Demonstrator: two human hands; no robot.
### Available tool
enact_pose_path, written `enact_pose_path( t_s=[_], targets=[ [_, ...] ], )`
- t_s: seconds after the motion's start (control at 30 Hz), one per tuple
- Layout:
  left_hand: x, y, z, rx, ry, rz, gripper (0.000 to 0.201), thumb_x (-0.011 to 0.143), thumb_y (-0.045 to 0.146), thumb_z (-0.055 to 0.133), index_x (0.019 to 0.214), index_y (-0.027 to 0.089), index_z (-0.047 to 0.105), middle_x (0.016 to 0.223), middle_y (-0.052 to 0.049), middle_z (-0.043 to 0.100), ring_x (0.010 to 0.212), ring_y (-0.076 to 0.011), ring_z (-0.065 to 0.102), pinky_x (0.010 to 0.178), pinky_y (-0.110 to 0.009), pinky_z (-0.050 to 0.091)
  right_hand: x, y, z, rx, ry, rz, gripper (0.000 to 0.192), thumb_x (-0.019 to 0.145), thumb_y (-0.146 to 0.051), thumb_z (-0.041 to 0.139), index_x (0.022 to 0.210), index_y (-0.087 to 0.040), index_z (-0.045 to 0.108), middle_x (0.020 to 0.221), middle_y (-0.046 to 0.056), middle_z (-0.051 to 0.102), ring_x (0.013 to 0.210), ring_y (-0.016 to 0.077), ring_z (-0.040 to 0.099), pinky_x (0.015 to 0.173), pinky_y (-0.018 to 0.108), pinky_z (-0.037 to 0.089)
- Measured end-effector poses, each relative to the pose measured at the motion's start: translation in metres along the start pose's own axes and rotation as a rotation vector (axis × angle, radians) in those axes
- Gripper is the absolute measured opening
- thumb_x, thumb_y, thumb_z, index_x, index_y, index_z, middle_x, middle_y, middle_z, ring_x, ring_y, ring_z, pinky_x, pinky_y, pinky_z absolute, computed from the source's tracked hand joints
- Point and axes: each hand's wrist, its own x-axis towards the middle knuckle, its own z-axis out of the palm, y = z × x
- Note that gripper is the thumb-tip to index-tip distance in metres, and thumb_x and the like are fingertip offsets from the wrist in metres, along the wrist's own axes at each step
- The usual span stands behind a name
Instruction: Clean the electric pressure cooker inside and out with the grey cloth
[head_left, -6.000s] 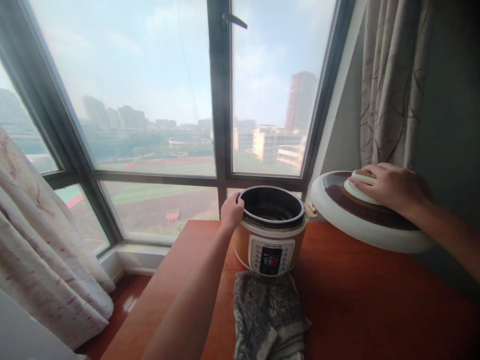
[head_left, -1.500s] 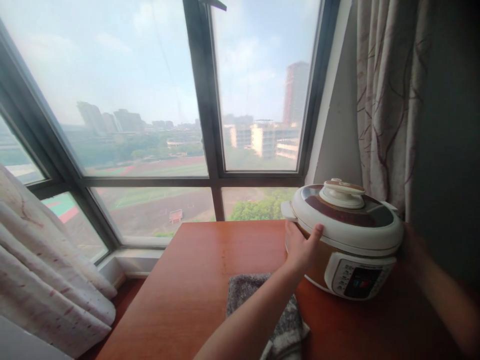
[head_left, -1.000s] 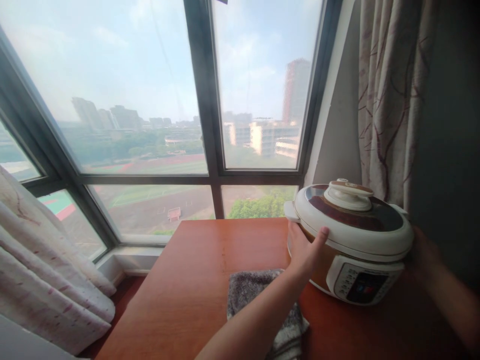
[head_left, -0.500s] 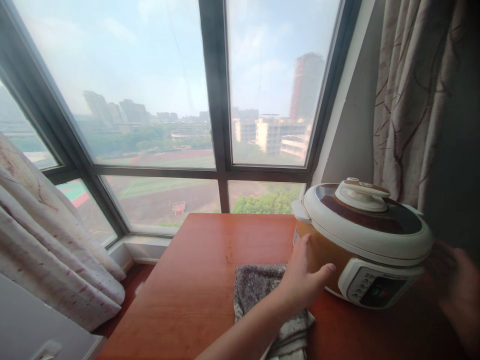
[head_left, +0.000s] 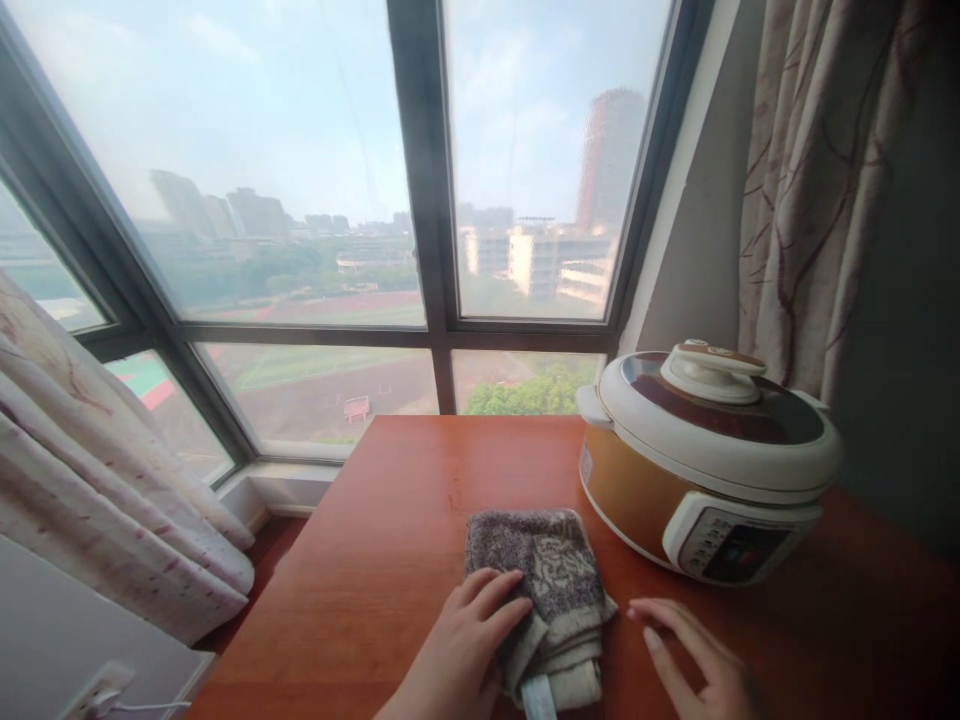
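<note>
From the head camera, the left hand (head_left: pixel 457 655) lies with fingers spread and flat on the near left part of a folded grey patterned towel (head_left: pixel 541 585), gripping nothing. The right hand (head_left: pixel 694 665) rests open on the reddish-brown wooden table (head_left: pixel 390 560), fingers apart, just right of the towel. A white and orange electric cooker (head_left: pixel 701 455) with its lid on stands farther right, near a patterned curtain (head_left: pixel 814 180).

Both wrists cut off; towel (head_left: pixel 538 590) label unreadable.
</note>
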Motion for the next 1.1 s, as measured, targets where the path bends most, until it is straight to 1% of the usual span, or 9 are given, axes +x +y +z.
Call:
enact_pose_path(
  t_s=[0.1,0.27,0.43,0.57,0.67,0.8,0.87,0.97,1.1],
  targets=[
    [-0.002,-0.004,-0.002,0.004,-0.027,0.014,0.089,0.059,-0.002,0.048,0.143,0.029,0.049,0.148,-0.004,0.052,0.136,-0.0251,0.042,0.117,-0.043,0.034,0.004,-0.017,0.03,-0.09,-0.139,-0.236,0.027,0.088,-0.023,0.057,0.108,-0.026,0.075,0.114,0.008,0.075,0.108,0.0257,0.07,0.093,0.034,0.059],
    [0.001,-0.003,-0.004,-0.042,0.023,-0.053,0.077,0.059,-0.005,0.043,0.127,0.026,0.06,0.123,-0.007,0.059,0.116,-0.0209,0.055,0.104,-0.035,0.046,0.005,-0.027,0.054,-0.219,-0.287,-0.3,0.061,0.078,-0.013,0.056,0.139,-0.021,0.058,0.146,0.01,0.054,0.136,0.0313,0.05,0.11,0.048,0.047],
    [-0.006,-0.005,0.0,-0.038,0.064,-0.066,0.047,0.068,-0.004,0.045,0.099,0.024,0.068,0.107,-0.006,0.059,0.101,-0.0195,0.058,0.092,-0.032,0.05,0.006,-0.03,0.053,-0.252,-0.355,-0.271,0.055,0.08,-0.016,0.058,0.134,-0.019,0.063,0.144,0.012,0.056,0.135,0.0316,0.051,0.11,0.049,0.047],
    [-0.01,-0.004,0.001,0.016,0.066,0.001,0.037,0.08,0.001,0.045,0.097,0.024,0.067,0.112,-0.007,0.062,0.104,-0.0202,0.059,0.094,-0.033,0.049,0.005,-0.031,0.05,-0.268,-0.345,-0.248,0.046,0.083,-0.02,0.059,0.129,-0.022,0.067,0.141,0.011,0.059,0.133,0.0306,0.054,0.109,0.047,0.048],
    [-0.01,-0.003,-0.001,0.091,0.031,0.06,0.045,0.083,0.004,0.046,0.114,0.029,0.066,0.129,-0.006,0.061,0.115,-0.0228,0.057,0.101,-0.036,0.047,0.003,-0.031,0.05,-0.278,-0.358,-0.246,0.046,0.084,-0.023,0.061,0.13,-0.022,0.066,0.141,0.011,0.059,0.133,0.0313,0.053,0.109,0.047,0.048],
    [-0.006,0.001,-0.007,0.151,-0.008,0.037,0.072,0.071,0.001,0.051,0.136,0.032,0.055,0.148,-0.004,0.052,0.13,-0.0261,0.049,0.111,-0.042,0.039,0.001,-0.029,0.049,-0.265,-0.428,-0.266,0.059,0.081,-0.036,0.07,0.137,-0.022,0.061,0.147,0.012,0.053,0.135,0.036,0.05,0.11,0.052,0.045],
    [0.0,0.004,-0.01,0.149,0.0,0.045,0.066,0.071,0.003,0.053,0.131,0.031,0.058,0.139,-0.004,0.06,0.126,-0.0268,0.05,0.11,-0.043,0.039,0.0,-0.027,0.048,-0.247,-0.456,-0.289,0.073,0.076,-0.044,0.076,0.142,-0.024,0.056,0.149,0.013,0.05,0.136,0.0385,0.048,0.11,0.054,0.044],
    [0.013,0.006,-0.011,0.119,0.096,0.048,0.034,0.082,0.01,0.05,0.107,0.025,0.067,0.111,-0.007,0.071,0.11,-0.0262,0.058,0.101,-0.044,0.043,0.0,-0.024,0.048,-0.233,-0.463,-0.32,0.087,0.07,-0.048,0.081,0.148,-0.027,0.048,0.151,0.012,0.048,0.136,0.0391,0.048,0.112,0.055,0.041],
    [0.03,0.001,-0.004,-0.011,0.26,-0.045,0.022,0.089,0.016,0.043,0.096,0.021,0.063,0.095,-0.007,0.07,0.09,-0.0233,0.063,0.084,-0.038,0.051,0.001,-0.023,0.052,-0.233,-0.44,-0.303,0.084,0.073,-0.045,0.078,0.147,-0.023,0.048,0.147,0.013,0.053,0.134,0.039,0.051,0.112,0.057,0.04]
  ],
)
